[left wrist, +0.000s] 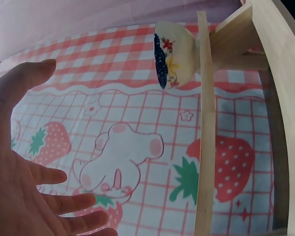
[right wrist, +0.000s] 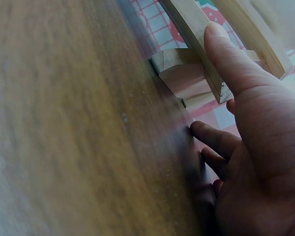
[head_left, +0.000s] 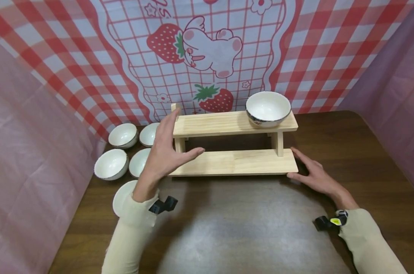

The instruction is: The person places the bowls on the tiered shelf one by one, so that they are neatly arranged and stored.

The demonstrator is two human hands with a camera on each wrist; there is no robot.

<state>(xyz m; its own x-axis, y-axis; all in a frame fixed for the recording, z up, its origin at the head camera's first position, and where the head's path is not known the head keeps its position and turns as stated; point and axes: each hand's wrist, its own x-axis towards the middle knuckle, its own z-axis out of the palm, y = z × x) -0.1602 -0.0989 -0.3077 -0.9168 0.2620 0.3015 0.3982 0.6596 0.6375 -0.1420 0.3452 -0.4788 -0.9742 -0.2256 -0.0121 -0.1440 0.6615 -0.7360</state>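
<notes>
A two-tier wooden rack stands on the table near the patterned cloth backdrop. One white bowl sits upright at the right end of its upper tier. In the left wrist view this bowl shows a dark blue rim band and red and yellow flowers outside. My left hand is raised by the rack's left end, thumb and fingers spread apart, holding nothing. At the opposite end, my right hand grips the lower tier's end, the thumb along its front edge and the index finger at the back corner.
Several more white bowls stand to the left of the rack, among them a front-left bowl and a back-left bowl. My left forearm partly covers the nearest bowl. Pink curtains flank the brown wooden table.
</notes>
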